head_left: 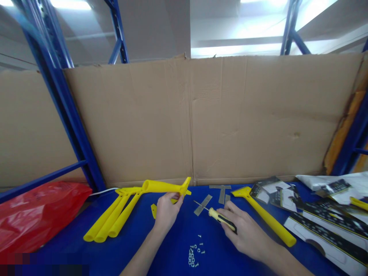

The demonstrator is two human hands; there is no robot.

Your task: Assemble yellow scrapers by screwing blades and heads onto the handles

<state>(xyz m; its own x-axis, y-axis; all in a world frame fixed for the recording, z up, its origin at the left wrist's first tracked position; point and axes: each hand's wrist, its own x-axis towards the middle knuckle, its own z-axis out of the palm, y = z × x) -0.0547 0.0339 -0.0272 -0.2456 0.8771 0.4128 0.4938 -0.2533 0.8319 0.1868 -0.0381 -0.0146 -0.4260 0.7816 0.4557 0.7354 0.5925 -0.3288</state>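
Here, the left hand grips a yellow tool, the right hand a screwdriver; packaging print is illegible.

Silvery metal screws up front on the flat blue table, three yellow plastic tubes left, flat black-and-white card packaging right.

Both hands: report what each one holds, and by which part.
The left hand holds a yellow tool close to its flared head; the right hand holds a screwdriver by its handle.
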